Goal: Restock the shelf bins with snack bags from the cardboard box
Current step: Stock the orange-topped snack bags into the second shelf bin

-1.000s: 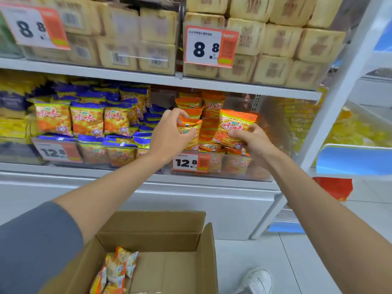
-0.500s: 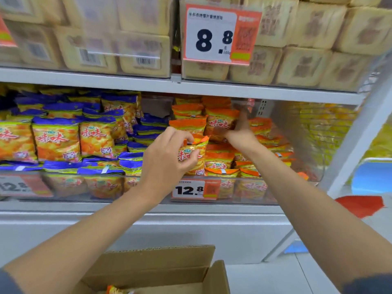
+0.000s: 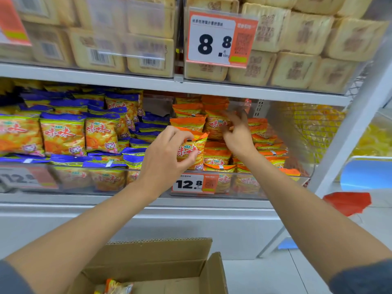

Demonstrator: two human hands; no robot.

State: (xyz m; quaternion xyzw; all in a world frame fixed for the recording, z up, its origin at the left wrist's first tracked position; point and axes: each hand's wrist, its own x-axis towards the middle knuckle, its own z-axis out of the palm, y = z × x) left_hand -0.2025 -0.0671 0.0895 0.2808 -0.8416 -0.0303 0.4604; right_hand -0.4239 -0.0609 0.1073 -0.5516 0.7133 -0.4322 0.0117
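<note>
placing step: left hand [image 3: 166, 154] pinches orange snack bag [image 3: 192, 150] at 9 o'clock of bin [image 3: 263, 188]; right hand [image 3: 237, 135], 12 o'clock, blurred, grip unclear. next: seat bag.

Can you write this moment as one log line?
left hand: holds orange snack bag | right hand: blurred, at orange bags in bin | box: bags inside

Operator attire, both arms in view.
Dark grey-blue left sleeve [image 3: 10, 279] and right sleeve [image 3: 364, 276]; forearms uncovered; left hand [image 3: 163, 158] and right hand [image 3: 237, 136] bare.
</note>
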